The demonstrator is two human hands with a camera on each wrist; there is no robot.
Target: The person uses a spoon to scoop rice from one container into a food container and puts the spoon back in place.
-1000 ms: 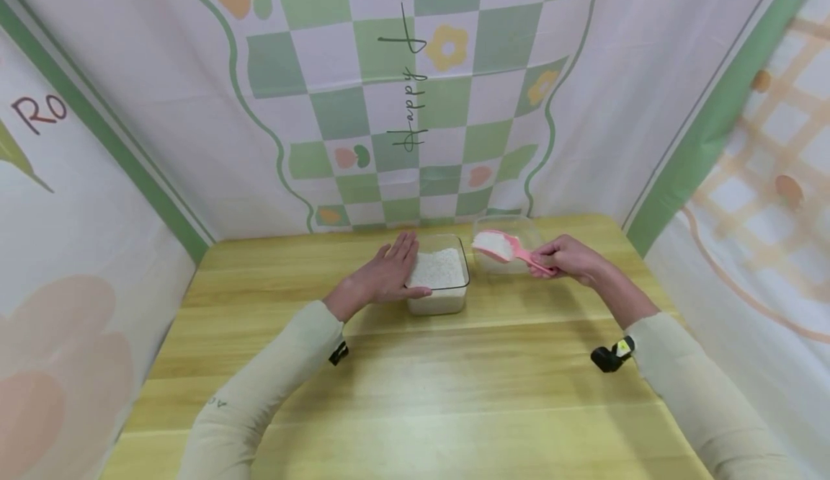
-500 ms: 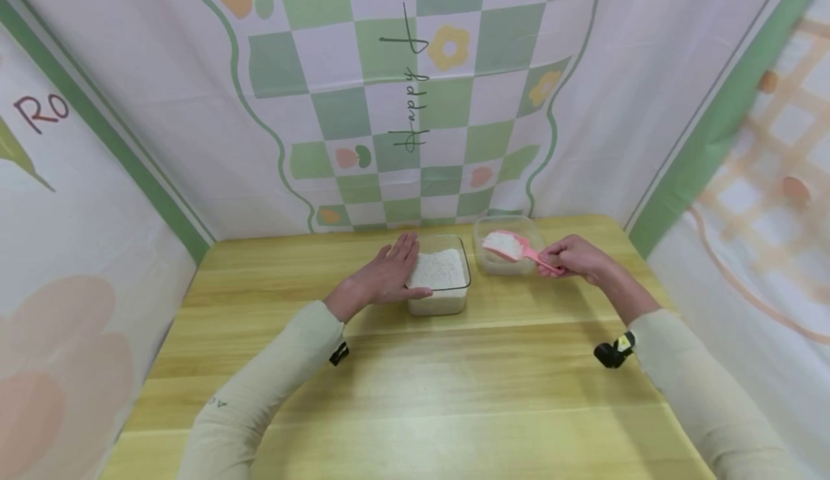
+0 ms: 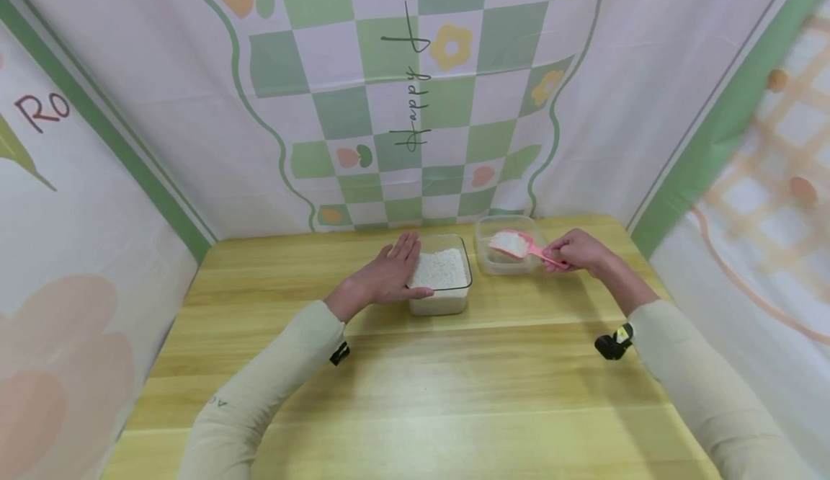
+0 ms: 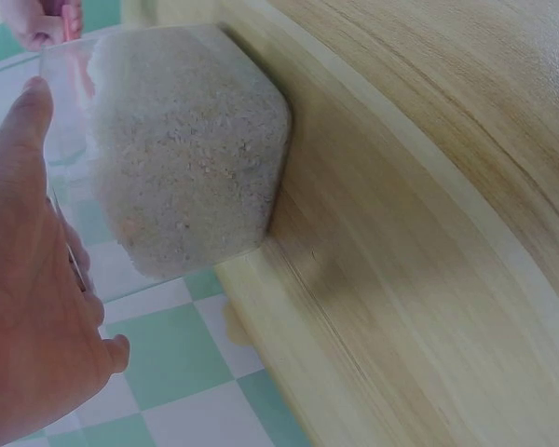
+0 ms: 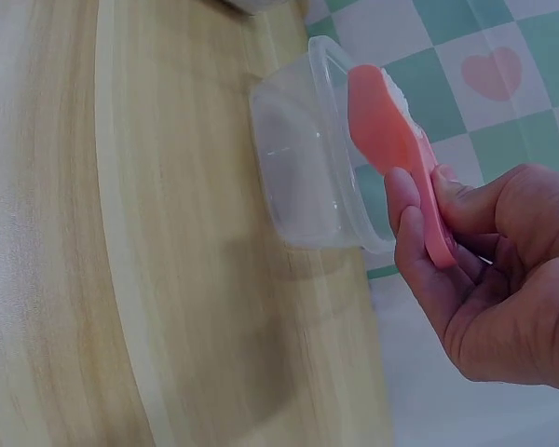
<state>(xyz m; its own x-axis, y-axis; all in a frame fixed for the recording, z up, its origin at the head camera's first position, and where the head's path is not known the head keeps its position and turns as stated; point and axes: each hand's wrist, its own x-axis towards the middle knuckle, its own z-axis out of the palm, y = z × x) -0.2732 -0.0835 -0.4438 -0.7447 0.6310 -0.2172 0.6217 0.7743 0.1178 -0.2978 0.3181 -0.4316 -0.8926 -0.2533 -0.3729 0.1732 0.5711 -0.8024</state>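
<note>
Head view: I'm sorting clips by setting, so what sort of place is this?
Probably a staged tabletop booth, not a real kitchen: printed cloth hangs on three sides of a wooden table, which carries only two clear tubs, one of rice.

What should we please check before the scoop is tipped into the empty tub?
1. Scoop loaded with rice: ok, white grains show in its bowl.
2. Right hand has a firm grip on the scoop handle: ok, fingers and thumb pinch it.
3. Scoop over the empty tub: ok in the head view; the right wrist view shows it above the rim.
4. Empty tub upright on the table: ok.
5. Left hand steadies the rice tub: ok, flat fingers rest against its side.
6. Spilled rice on the table: cannot tell, grains would be too small to see.
</note>
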